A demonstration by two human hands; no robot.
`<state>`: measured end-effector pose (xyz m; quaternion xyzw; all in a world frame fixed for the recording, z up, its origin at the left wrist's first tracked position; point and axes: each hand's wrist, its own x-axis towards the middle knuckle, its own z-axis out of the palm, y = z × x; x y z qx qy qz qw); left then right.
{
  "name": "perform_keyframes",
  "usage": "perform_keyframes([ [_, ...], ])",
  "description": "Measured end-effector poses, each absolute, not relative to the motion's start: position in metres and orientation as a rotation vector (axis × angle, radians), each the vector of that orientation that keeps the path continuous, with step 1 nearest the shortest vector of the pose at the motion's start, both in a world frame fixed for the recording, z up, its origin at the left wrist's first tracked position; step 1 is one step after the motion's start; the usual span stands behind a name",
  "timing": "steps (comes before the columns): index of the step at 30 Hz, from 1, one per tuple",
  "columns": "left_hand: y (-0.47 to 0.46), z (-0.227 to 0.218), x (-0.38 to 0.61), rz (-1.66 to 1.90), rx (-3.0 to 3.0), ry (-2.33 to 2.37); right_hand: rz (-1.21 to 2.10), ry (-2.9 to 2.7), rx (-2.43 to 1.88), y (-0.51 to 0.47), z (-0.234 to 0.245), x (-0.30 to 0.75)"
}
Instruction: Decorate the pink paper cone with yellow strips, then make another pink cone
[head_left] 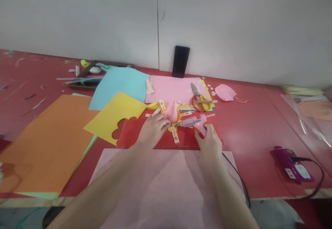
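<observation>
In the head view, my right hand [209, 139] is wrapped round the handle of a pink hot glue gun [192, 121], its nozzle pointing left. The nozzle tip meets the base of a pink paper cone [171, 111]. That cone stands upright on a yellow paper piece, with paper strips bearing gold stars, such as this strip [175, 135], radiating from it. My left hand [154, 129] has its fingertips at the cone's left base; whether they pinch it is hidden. Beneath all this lies a red sheet [135, 135].
Scissors [198, 97] lie on pink paper [171, 87] behind. Yellow [111, 116], blue [119, 87] and orange sheets [49, 142] spread leftward. A black phone [181, 61] leans on the wall. The black cord runs near a purple power socket [294, 165] at right.
</observation>
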<state>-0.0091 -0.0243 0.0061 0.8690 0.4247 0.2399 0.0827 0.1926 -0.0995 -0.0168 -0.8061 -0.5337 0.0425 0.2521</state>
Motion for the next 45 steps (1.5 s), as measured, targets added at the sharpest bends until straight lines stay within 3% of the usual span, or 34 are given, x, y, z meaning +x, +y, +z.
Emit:
perform_keyframes([
  [26,-0.026,0.006,-0.007,0.711,2.705,1.268,0.015,-1.416,-2.229,-0.101,-0.014,0.194],
  [45,-0.031,0.000,0.010,0.828,2.760,1.271,0.158,-1.355,-2.275,-0.099,-0.009,0.193],
])
